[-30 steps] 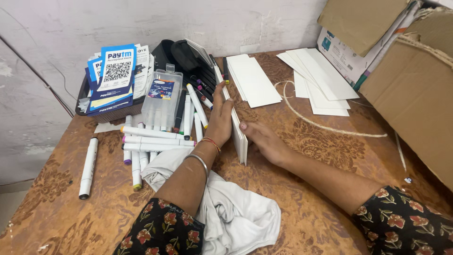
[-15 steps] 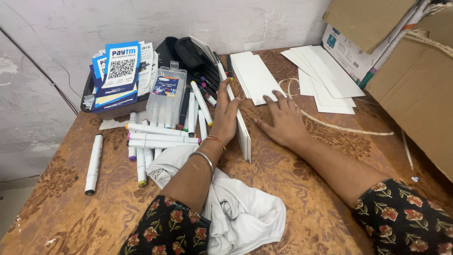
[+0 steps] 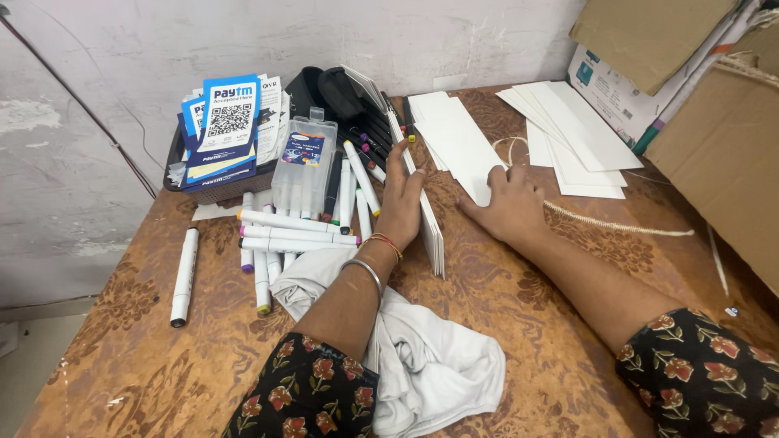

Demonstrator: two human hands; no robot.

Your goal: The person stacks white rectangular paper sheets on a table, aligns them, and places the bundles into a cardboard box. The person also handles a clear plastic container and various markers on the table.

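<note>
Left hand [image 3: 403,203] lies flat against a stack of white cards [image 3: 430,223] standing on edge, grip open. Right of the stack, right hand [image 3: 510,203] presses open-palmed on loose white sheets [image 3: 454,142] on the bench [image 3: 519,324].

White card stack [image 3: 432,227] stands on edge, lengthwise.

Single head-worn view, set above the near table edge and looking down and forward toward the wall at 12 o'clock. It sits close over the brown patterned table [image 3: 519,324], with both forearms entering from 6 o'clock. No second view overlaps it.
</note>
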